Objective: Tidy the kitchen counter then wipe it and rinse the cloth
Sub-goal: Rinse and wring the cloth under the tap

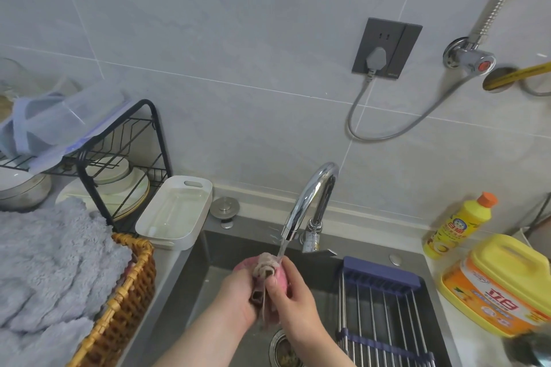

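Your left hand [238, 292] and right hand [293, 298] both clench bunched cloth [267, 265], pinned between them over sink [214, 247]. Cloth long axis up-down; top end pokes above your fingers, directly under faucet [310, 197] stream. Both hands equally near. Rinse step, judged late in task.

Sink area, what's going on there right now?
A person is rinsing a bunched pinkish cloth under the running faucet, over the dark sink. The left hand and the right hand both grip it. A dish soap bottle and a detergent jug stand on the counter to the right.
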`<state>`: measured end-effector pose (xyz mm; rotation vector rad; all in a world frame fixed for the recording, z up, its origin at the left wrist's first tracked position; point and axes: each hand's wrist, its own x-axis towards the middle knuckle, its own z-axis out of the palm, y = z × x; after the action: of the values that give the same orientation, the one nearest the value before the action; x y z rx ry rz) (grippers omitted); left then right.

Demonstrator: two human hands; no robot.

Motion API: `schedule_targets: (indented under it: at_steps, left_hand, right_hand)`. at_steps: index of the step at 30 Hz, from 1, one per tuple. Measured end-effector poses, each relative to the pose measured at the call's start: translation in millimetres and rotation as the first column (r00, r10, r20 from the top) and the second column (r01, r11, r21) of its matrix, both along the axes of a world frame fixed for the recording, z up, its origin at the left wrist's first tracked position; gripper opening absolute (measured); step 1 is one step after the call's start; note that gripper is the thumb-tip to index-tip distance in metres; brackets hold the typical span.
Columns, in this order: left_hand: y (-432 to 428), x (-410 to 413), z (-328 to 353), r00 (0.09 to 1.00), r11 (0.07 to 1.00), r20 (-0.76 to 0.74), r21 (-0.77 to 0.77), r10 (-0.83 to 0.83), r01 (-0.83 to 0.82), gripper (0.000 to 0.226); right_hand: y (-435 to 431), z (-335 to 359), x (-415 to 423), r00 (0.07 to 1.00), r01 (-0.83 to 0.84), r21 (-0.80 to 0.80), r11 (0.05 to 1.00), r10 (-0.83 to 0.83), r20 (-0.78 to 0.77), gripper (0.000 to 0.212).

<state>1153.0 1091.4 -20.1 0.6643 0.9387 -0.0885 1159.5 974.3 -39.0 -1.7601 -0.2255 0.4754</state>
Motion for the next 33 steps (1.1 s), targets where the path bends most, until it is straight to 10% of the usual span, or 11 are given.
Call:
schedule_targets:
  at_steps: [3,8,18,22,24,28,33]
  left_hand:
    - [-6.2,-4.5,1.3,0.991,0.986,0.027,0.107,-0.128,0.124,0.006]
    - [-6.2,-9.8,-10.7,0.985,0.97,0.046,0.186,-0.166,0.155,0.025]
    - [1.9,-6.6,-8.1,0.986,0.991,0.131,0.099,-0.1,0.087,0.034]
    - [4.4,-13.9,-4.7,0.945,0.979,0.259,0.09,-0.201,0.183,0.054]
    - [7.8,-17.1,-9.2,0.93,0.964,0.261,0.127,-0.261,0.235,0.058]
    - [13.7,-19.9,-7.2,0.946,0.953,0.237,0.257,-0.221,0.158,0.042]
    - [16.2,-14.3,-11.1,0.976,0.839,0.061,0.524,-0.211,0.149,0.036]
  right_hand:
    - [12.4,15.6,5.7,0.97,0.243,0.076,0.967,-0.241,-0.025,0.018]
    - [8.7,12.4,26.1,0.892,0.446,-0.064,0.893,-0.449,-0.053,0.054]
    - [-2.0,5.5,16.6,0.926,0.291,0.182,0.939,-0.229,-0.299,0.016]
    - [-5.4,15.8,28.2,0.682,0.304,0.356,0.884,0.06,-0.729,0.07]
    - [-3.8,15.6,32.1,0.616,0.342,0.333,0.879,0.058,-0.785,0.063]
    - [-3.2,4.2,37.5,0.778,0.426,0.251,0.869,-0.211,-0.592,0.011]
    - [-3.4,-6.4,32.6,0.87,0.385,0.204,0.9,-0.28,-0.406,0.034]
